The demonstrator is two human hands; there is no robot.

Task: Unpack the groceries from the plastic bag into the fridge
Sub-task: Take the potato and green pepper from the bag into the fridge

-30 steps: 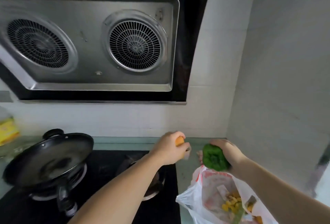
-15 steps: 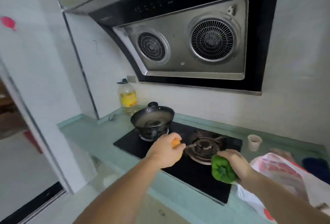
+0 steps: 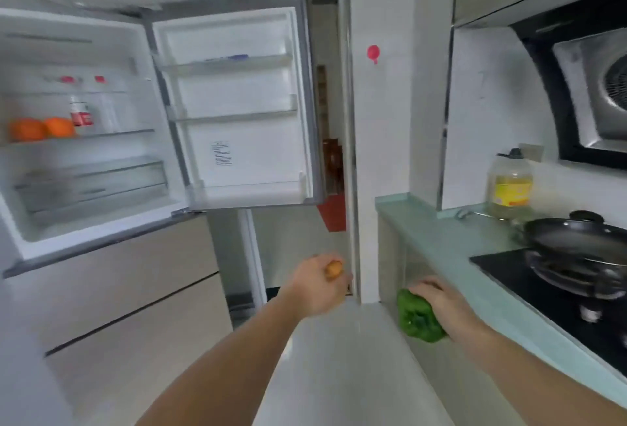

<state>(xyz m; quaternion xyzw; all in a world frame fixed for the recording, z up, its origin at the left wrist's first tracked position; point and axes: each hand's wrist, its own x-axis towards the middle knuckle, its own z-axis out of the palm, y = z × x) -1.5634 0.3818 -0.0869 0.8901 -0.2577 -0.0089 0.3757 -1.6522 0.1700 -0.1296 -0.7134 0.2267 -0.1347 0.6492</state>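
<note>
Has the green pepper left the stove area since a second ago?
Yes. The right hand has carried the green pepper leftward, away from the stove, past the counter's end, toward the open fridge.

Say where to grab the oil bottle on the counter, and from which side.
Take the oil bottle by its dark top handle, coming from above. It stands upright in the corner with walls behind and beside it and the wok close on the stove side, so a side grip on its wide body looks cramped. Judgement only; the view is blurred.
</note>
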